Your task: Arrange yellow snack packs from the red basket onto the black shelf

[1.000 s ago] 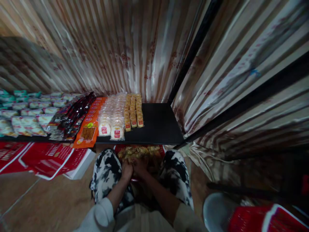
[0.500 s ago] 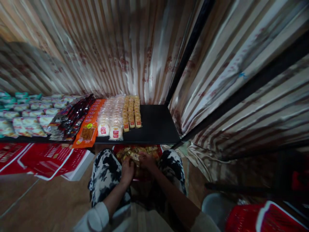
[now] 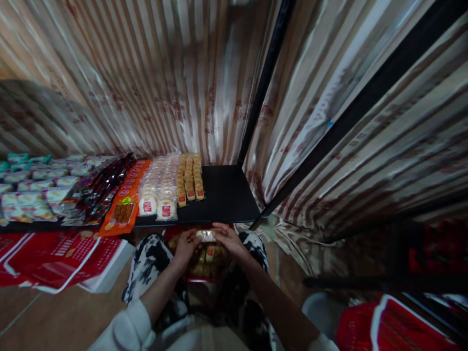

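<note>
Between my knees is a red container (image 3: 199,280) with several gold-wrapped snack packets (image 3: 199,269) in it. Over it, a shiny wrapped snack packet (image 3: 205,236) spans the gap between my two hands. The fingers of my left hand (image 3: 185,247) are closed on its left end. My right hand (image 3: 229,240) grips the right end, thumb and fingers bent around it. Just beyond, on the black shelf (image 3: 228,192), stand rows of small yellow snack packets (image 3: 190,180), with white round-cake packets (image 3: 159,187) beside them.
Further left on the shelf lie an orange snack bag (image 3: 122,207), dark shiny packets (image 3: 100,187) and white packets (image 3: 29,200). Red gift bags (image 3: 62,256) are under it. Black frame bars (image 3: 288,190) and a striped curtain (image 3: 146,97) close off the back and right.
Both hands have risen from among the packets and now hold one between them, above the container. The view has shifted a little, so the shelf sits lower and further left.
</note>
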The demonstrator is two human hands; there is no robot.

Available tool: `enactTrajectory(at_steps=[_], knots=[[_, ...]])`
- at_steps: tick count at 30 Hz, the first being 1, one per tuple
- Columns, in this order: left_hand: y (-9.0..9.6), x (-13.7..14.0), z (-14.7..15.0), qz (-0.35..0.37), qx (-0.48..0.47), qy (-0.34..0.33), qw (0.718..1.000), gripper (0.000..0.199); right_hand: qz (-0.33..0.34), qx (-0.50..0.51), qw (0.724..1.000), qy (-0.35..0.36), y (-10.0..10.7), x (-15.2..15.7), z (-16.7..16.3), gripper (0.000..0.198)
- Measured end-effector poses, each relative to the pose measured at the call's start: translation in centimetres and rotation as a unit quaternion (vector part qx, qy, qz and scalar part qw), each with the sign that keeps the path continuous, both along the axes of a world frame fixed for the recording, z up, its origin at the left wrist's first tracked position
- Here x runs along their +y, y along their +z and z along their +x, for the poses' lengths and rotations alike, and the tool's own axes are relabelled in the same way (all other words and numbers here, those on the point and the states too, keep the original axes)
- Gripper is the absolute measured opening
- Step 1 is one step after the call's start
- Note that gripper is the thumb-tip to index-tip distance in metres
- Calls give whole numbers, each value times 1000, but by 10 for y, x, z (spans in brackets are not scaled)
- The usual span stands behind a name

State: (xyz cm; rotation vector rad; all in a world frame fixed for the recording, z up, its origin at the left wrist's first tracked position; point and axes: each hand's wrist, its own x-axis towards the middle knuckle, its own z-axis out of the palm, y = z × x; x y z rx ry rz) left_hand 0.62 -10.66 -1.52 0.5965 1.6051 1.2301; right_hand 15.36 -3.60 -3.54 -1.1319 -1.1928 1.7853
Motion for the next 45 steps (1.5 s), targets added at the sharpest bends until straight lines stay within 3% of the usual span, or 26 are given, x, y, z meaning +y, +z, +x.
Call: enactTrajectory(at_steps=[4, 8, 13, 16, 19, 23, 27, 30, 35, 40, 45], knots=[[12, 3, 4, 37, -15, -12, 999, 34, -3, -8, 999, -44, 10, 5, 4, 55], [15, 5, 8, 113, 76, -15, 991, 27, -50, 20, 997, -58, 19, 4, 5, 48], [20, 6, 11, 207, 296, -43, 931, 21, -98, 136, 985, -35, 41, 3, 11, 49], [24, 6, 14, 231, 365, -80, 898, 26, -89, 146, 984, -41, 51, 6, 15, 46], [28, 10, 16, 244, 387, -108, 883, 30, -76, 131, 987, -52, 54, 11, 15, 42], [33, 24, 15, 259, 363, -109, 888, 32, -83, 146, 980, -102, 51, 16, 9, 47], [39, 48, 13, 236, 296, -86, 922, 36, -75, 163, 976, -123, 46, 21, 0, 62], [45, 73, 14, 221, 260, -73, 937, 23, -37, 117, 989, -82, 44, 32, -3, 52], [56, 120, 11, 235, 269, -82, 931, 16, 73, 32, 997, 1, 49, 70, 0, 41], [67, 171, 5, 259, 283, -109, 917, 18, 122, 1, 992, -9, 60, 119, -2, 37], [76, 219, 0, 207, 343, -87, 912, 23, 138, -17, 990, -25, 60, 168, -22, 40]])
